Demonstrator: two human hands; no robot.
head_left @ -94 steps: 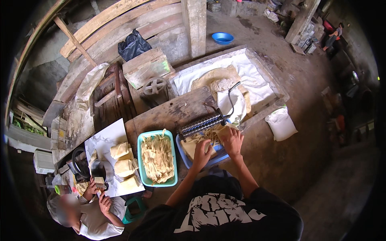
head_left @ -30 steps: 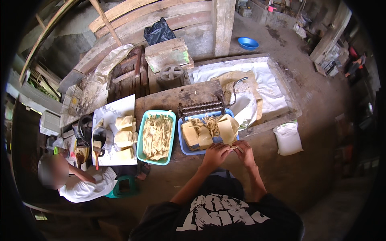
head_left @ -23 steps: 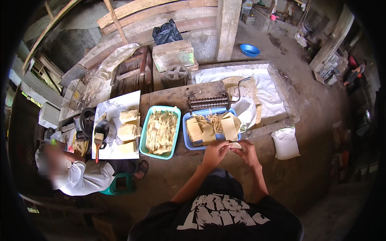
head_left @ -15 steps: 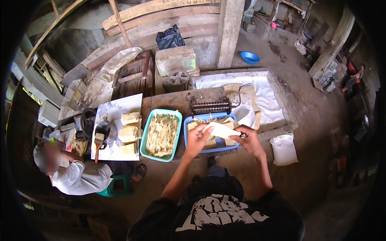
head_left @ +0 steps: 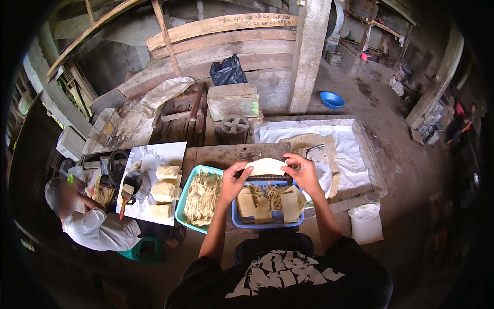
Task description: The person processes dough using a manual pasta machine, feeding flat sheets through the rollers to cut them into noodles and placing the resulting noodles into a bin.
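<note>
Pinched at both ends, a pale dough sheet (head_left: 266, 166) is held flat by the left hand (head_left: 234, 181) and right hand (head_left: 304, 174), each grip closed on it, above the blue tray (head_left: 267, 222) near the counter's (head_left: 226, 153) front edge.

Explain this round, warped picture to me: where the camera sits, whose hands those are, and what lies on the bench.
The camera is worn on a person's head and looks down through a fisheye lens, so straight edges bend near the rim. The two bare forearms coming up from the bottom are the wearer's own. The left hand and right hand hold a pale dough sheet between them, above a dark roller machine. Below it sits a blue tray with dough pieces and strips. Beside it, a teal tray holds cut strips. Further left, a white board carries dough slabs, where a seated person works.
</note>
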